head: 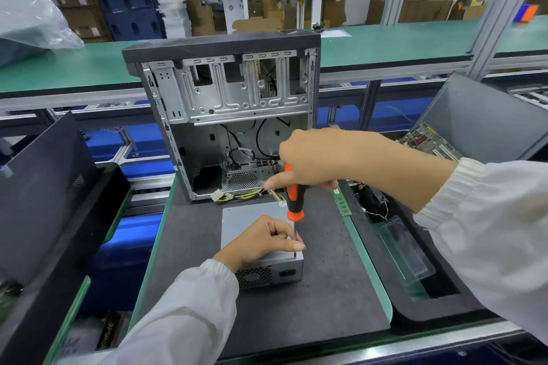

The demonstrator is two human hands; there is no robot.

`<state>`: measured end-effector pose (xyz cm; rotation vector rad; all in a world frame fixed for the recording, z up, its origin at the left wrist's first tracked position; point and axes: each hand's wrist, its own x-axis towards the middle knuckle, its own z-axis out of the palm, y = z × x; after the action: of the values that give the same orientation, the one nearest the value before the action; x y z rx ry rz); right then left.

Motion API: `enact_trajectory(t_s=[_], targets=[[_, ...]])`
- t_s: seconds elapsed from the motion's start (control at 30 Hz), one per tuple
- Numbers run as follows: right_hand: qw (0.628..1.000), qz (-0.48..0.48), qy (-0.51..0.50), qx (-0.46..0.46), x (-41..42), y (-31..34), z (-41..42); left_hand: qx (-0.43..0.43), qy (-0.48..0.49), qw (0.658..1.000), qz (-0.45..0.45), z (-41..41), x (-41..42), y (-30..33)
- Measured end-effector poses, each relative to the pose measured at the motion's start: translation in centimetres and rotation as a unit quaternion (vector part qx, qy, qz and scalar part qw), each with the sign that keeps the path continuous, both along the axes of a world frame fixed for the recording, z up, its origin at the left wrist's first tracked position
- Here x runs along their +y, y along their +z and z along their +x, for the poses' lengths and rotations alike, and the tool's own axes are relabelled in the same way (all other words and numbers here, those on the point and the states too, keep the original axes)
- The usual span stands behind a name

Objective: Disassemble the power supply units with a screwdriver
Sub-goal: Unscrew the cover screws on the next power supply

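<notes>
The power supply (pixel 255 228) is a grey metal box that lies flat on the dark mat (pixel 326 290), near the person and just in front of the open case (pixel 231 115), which stands at the far end of the mat. Coloured wires (pixel 252 195) run from the far side of the box toward the case. The right hand (pixel 314 158) is wrapped around the top of the orange and black screwdriver (pixel 293 201) and holds it almost straight up. The tip rests on the top of the box, at its near right corner. The left hand (pixel 264 238) sits on the box, with its fingers curled and pinching the thin metal shaft low down to keep it steady. So the step in hand looks like the work on a screw in that corner, though the screw is too small to see. Next, the right hand likely needs to push down and turn, while the left hand keeps the tip in the screw head. A green memory stick (pixel 342 201) lies to the right of the box, and a board (pixel 430 142) sits in the bin (pixel 489 115) at the far right
</notes>
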<state>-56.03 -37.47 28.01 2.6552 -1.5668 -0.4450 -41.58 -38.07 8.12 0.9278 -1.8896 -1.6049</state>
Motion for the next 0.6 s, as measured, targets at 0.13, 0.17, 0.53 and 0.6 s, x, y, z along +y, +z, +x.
enact_trajectory(t_s=[0.13,0.17,0.53,0.6], targets=[[0.995,0.093,0.034,-0.024,-0.1,0.8,-0.3,0.003,0.001,1.000,0.008,0.0,0.0,0.0],[0.992,0.118,0.043,-0.030,0.0,1.2,-0.5,0.001,0.001,1.000,0.006,0.0,0.0,0.1],[0.997,0.041,-0.060,0.003,0.6,0.8,0.2,-0.001,0.005,1.000,0.001,0.0,-0.2,-0.3],[0.999,0.039,-0.036,0.005,0.3,0.4,0.3,-0.005,0.003,1.000,0.000,0.0,-0.3,-0.3]])
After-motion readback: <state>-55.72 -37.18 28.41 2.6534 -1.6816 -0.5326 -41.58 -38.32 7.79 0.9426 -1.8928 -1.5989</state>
